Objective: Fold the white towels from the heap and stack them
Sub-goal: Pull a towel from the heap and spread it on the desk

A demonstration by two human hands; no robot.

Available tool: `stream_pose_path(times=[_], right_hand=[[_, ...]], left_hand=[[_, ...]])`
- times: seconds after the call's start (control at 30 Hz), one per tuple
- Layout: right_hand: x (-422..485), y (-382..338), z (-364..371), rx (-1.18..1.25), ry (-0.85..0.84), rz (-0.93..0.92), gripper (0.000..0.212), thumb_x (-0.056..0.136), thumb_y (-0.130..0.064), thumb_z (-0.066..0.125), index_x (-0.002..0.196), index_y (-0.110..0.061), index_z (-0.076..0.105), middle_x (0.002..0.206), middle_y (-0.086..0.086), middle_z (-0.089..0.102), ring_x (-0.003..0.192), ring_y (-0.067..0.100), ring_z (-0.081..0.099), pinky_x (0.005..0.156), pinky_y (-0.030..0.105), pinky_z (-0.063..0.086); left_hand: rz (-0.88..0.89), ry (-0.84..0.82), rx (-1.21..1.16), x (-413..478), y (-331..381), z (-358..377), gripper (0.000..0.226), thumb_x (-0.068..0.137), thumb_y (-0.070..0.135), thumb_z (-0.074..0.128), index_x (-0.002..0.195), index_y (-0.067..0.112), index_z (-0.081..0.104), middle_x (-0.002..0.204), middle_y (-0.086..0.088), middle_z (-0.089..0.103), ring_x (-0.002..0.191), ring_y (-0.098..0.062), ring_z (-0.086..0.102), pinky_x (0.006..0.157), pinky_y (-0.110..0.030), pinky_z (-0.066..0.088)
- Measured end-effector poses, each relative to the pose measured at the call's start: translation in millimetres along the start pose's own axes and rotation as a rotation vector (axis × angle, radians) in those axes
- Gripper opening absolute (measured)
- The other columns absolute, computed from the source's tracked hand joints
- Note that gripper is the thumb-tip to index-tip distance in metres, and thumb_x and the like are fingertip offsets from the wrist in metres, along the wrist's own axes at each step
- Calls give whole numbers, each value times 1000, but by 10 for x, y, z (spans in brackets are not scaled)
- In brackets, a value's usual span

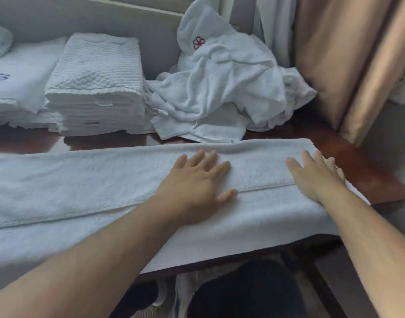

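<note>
A long white towel point(82, 184) lies folded lengthwise across the front of the dark wooden table point(362, 175). My left hand point(196, 182) presses flat on its middle, fingers spread. My right hand point(316, 175) lies flat on the towel's right end, near the table's corner. Behind the towel, a crumpled heap of white towels point(222, 88) with a red flower emblem leans against the wall. To the heap's left stands a neat stack of folded white towels point(95, 88).
More folded white linen point(20, 83) with a blue emblem sits at the far left. Beige curtains point(348, 56) hang at the right, close to the table's corner. The towel's front edge hangs over the table edge, above dark legs point(242, 292).
</note>
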State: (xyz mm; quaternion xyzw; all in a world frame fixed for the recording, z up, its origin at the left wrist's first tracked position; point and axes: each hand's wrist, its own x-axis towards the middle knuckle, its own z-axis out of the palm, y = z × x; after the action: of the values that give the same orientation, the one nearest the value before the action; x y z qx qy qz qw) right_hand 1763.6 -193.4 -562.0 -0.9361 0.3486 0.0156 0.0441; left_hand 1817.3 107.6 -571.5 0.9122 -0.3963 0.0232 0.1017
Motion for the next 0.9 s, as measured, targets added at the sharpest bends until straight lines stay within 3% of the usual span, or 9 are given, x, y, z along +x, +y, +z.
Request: stream_pose_path(times=[0.13, 0.27, 0.4, 0.53, 0.63, 0.77, 0.83, 0.9], right_hand=[[108, 10, 0, 52, 57, -18, 70, 97, -61, 12, 157, -26, 26, 169, 3, 13, 154, 36, 10, 119, 56, 16], [8, 87, -9, 280, 301, -6, 51, 98, -39, 38, 140, -14, 54, 147, 11, 51, 133, 38, 44, 108, 51, 34], [-34, 186, -33, 103, 335, 121, 53, 96, -43, 34, 137, -17, 56, 136, 14, 56, 121, 39, 46, 101, 51, 34], [-47, 199, -78, 194, 338, 75, 46, 99, -36, 35, 132, -17, 59, 135, 14, 56, 121, 39, 44, 101, 49, 35], [-170, 273, -126, 303, 495, 48, 39, 99, -33, 44, 129, -21, 64, 134, 12, 58, 120, 38, 45, 100, 47, 37], [-595, 656, 23, 472, 819, 125, 18, 91, -31, 51, 94, -23, 67, 103, 9, 65, 102, 35, 52, 86, 43, 42], [-810, 856, 206, 744, 776, 298, 12, 85, -36, 51, 81, -27, 57, 88, 2, 62, 91, 32, 56, 78, 43, 48], [-968, 954, 389, 988, 597, 480, 23, 81, -41, 51, 67, -23, 47, 70, -1, 52, 71, 26, 49, 61, 37, 41]], left_hand=[[19, 49, -53, -34, 20, 2, 62, 97, 68, 24, 154, 44, 23, 166, 7, 16, 153, -16, 7, 123, -42, 5], [77, 157, -84, -83, 27, -22, 49, 97, 60, 37, 143, 44, 44, 155, 16, 41, 142, -9, 32, 116, -35, 24], [100, 169, -58, -103, 57, -32, 43, 98, 52, 39, 137, 40, 52, 147, 14, 50, 136, -12, 43, 111, -36, 32], [81, 114, -16, -55, 152, -97, 38, 101, 45, 35, 127, 30, 58, 129, 8, 58, 123, -18, 51, 103, -37, 39], [66, 68, -8, 23, 311, -149, 38, 102, 45, 27, 112, 27, 59, 113, 7, 55, 113, -20, 52, 98, -38, 40], [120, 83, -135, -89, 586, -16, 62, 96, 63, 15, 142, 34, 46, 148, 8, 41, 136, -16, 32, 112, -37, 28], [158, 82, -71, -157, 667, 62, 69, 93, 68, 9, 144, 35, 40, 150, 8, 37, 137, -17, 31, 113, -37, 27], [183, 86, -16, -173, 676, 95, 72, 91, 71, 7, 144, 34, 39, 152, 7, 36, 138, -19, 32, 114, -39, 26]])
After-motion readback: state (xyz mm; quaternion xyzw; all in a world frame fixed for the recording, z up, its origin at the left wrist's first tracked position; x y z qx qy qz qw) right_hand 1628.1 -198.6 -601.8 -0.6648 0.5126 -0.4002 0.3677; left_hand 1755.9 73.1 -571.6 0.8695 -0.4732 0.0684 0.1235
